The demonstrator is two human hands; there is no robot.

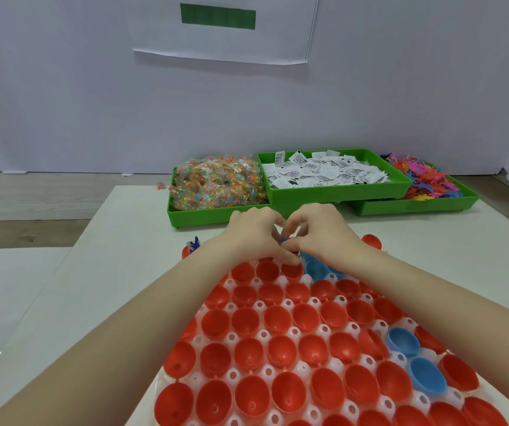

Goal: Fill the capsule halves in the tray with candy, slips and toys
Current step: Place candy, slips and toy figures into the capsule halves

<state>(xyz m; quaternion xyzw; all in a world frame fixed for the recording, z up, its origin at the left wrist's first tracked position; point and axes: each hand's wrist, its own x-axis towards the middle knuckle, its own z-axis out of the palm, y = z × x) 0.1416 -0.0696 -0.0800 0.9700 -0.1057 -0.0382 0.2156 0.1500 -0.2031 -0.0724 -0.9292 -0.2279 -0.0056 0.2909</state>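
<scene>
Blue toy [284, 240] pinched between both hands.

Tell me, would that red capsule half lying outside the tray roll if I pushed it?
Probably. The loose red capsule half sits on the flat white table beyond the right hand, with no tray socket holding it. Its rounded shell looks thin, so likely light and wobbly.

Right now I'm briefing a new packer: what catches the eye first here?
The white tray of open red capsule halves fills the foreground, a few blue ones at its right. Left hand and right hand meet at its far edge, pinching something small and blue. Behind sit green bins: candy, slips, toys.
</scene>
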